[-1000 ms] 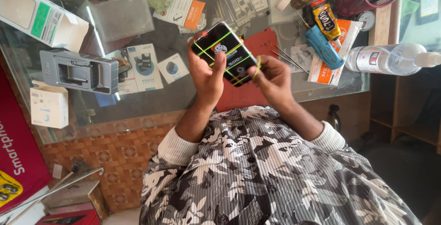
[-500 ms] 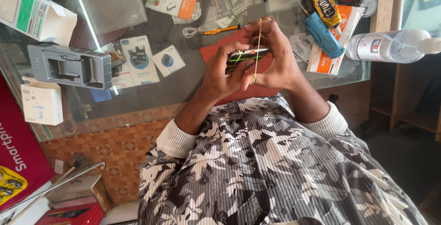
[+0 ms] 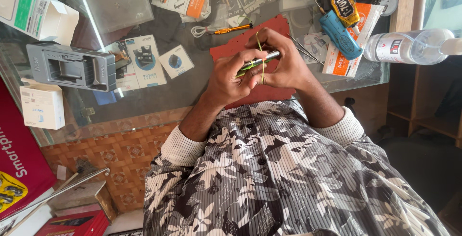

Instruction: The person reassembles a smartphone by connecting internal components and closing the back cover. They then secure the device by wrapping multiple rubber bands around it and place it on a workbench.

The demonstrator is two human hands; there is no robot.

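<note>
Gripping phone edge-on, both hands | long axis left-right, slightly tilted | probably banded

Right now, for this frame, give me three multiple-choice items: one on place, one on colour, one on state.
1. Where is the bottle? A left of the hands; B right of the hands; C on the lap.
2. What colour is the mat? A red; B blue; C white.
3. How is the phone held? A lying flat; B by one hand; C by both hands, edge-on.

1 B: it lies beyond the right hand.
2 A: red shows around the hands.
3 C: the left hand grips it too, and only its thin edge shows.
</note>
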